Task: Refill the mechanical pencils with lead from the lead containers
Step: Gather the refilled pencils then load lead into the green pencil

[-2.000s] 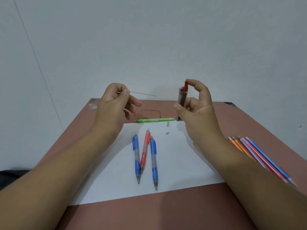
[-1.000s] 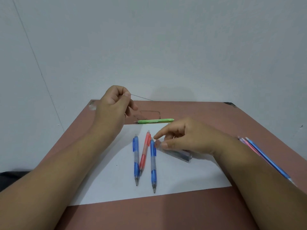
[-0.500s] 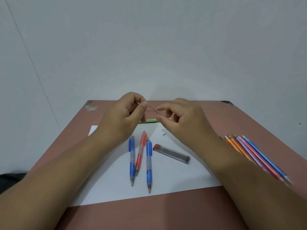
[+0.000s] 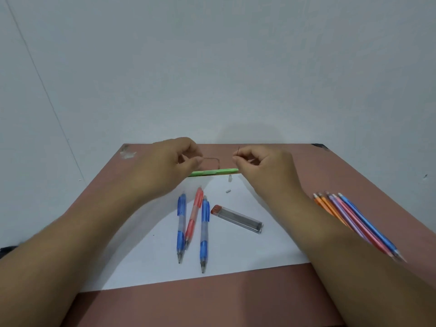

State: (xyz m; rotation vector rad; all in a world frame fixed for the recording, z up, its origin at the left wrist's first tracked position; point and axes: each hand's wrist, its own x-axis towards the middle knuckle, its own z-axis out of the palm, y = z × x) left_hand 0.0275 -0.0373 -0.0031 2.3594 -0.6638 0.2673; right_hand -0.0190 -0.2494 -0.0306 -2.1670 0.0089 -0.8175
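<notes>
My right hand (image 4: 259, 164) pinches a thin dark lead (image 4: 238, 151) between thumb and forefinger, its end sticking up. My left hand (image 4: 169, 159) hovers apart from it with loosely curled fingers; I see nothing held in them. Between and just below the hands a green mechanical pencil (image 4: 214, 172) lies sideways at the paper's far edge. The clear lead container (image 4: 237, 219) with a red cap lies on the paper. Two blue pencils (image 4: 181, 226) (image 4: 204, 232) and a red one (image 4: 194, 215) lie to its left.
A white sheet of paper (image 4: 236, 253) covers the middle of the brown table (image 4: 188, 303). Two tiny white pieces (image 4: 230, 177) (image 4: 227, 191) lie near the green pencil. Several thin coloured pencils (image 4: 354, 223) lie at the right, partly under my right forearm. A wall stands behind.
My right hand laid the lead container on the paper, then met the left hand and took the lead. The hands have now drawn apart, the lead staying in the right.
</notes>
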